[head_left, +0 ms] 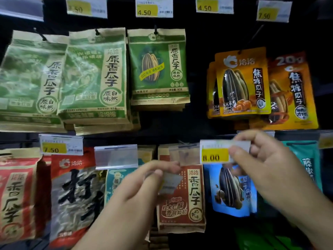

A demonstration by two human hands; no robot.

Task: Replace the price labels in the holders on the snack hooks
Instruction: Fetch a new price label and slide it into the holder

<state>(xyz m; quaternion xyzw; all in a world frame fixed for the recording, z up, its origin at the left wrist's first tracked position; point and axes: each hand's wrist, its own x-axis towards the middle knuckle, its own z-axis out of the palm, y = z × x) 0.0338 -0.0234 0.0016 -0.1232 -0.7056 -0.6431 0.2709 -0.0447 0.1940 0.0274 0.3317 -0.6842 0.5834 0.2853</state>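
My right hand (266, 159) pinches the right end of a white and yellow price label reading 8.00 (215, 154) at the holder above the blue snack bag (234, 192). My left hand (144, 186) grips a small stack of paper labels (170, 182), held in front of the red-brown seed bag (182, 204). Two clear holders hang without a label: one (116, 156) left of my left hand and one (187, 154) just above its fingertips. A holder at the lower left shows a 7.50 label (61, 145).
Green seed bags (97, 76) and orange bags (243, 83) hang on hooks in the upper row. Above them are holders with labels reading 4.50 (154, 7) and 7.50 (273, 11). Red and grey bags (75, 192) fill the lower left, a teal bag (306, 165) the right.
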